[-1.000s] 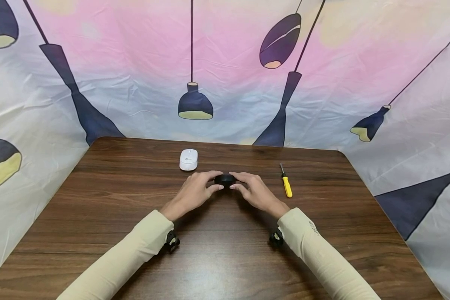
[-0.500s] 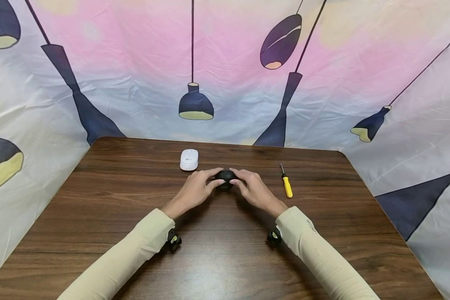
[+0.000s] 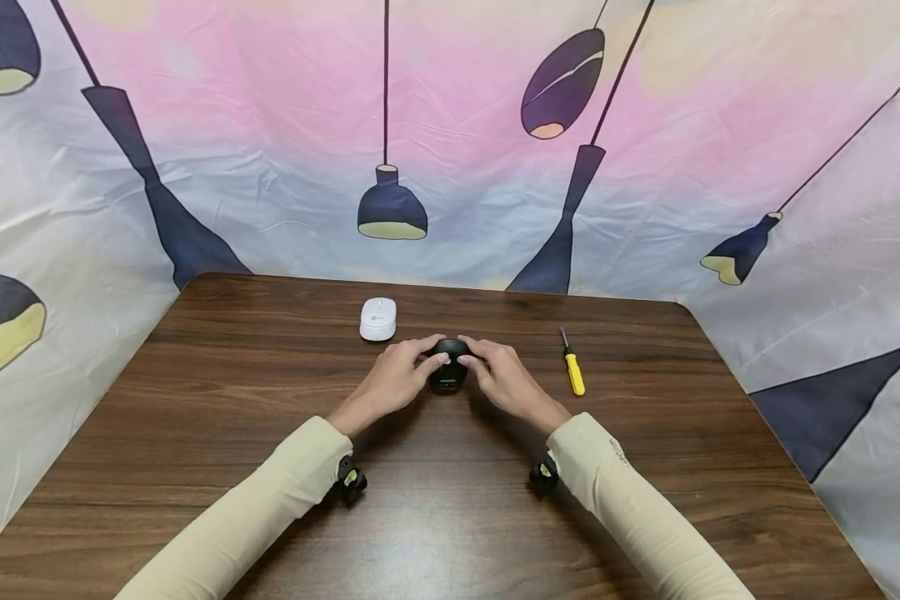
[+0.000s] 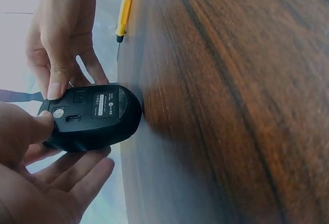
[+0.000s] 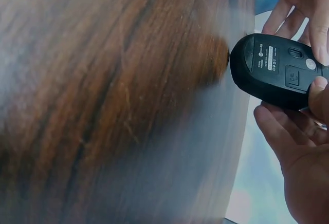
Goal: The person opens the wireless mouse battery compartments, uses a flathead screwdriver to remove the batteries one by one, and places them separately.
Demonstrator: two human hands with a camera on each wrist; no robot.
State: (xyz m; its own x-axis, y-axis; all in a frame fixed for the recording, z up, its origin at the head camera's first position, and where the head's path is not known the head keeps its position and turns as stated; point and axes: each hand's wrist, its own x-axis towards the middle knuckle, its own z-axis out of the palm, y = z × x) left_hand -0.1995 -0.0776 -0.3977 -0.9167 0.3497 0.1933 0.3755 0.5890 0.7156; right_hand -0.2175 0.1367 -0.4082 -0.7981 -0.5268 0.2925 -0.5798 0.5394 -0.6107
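Both hands hold a black computer mouse (image 3: pixel 447 379) tipped up on its end, its underside turned toward the person. My left hand (image 3: pixel 392 377) pinches its left side, thumb on the underside and fingers behind. On the other side my right hand (image 3: pixel 512 380) grips it the same way. In the left wrist view the underside of the mouse (image 4: pixel 95 113) shows a label, a sensor window and a round light spot near the thumbs. The right wrist view shows the lower end of the mouse (image 5: pixel 277 70) right at the tabletop.
A white computer mouse (image 3: pixel 378 319) lies behind the left hand, toward the table's back edge. To the right of the hands lies a screwdriver (image 3: pixel 574 372) with a yellow handle. The brown wooden table (image 3: pixel 450 517) ends at a printed cloth backdrop (image 3: pixel 465 225).
The black mouse has been tilted up between the hands, so its underside has come to face the person. Both thumbs have moved onto that underside. The white mouse and screwdriver have stayed put.
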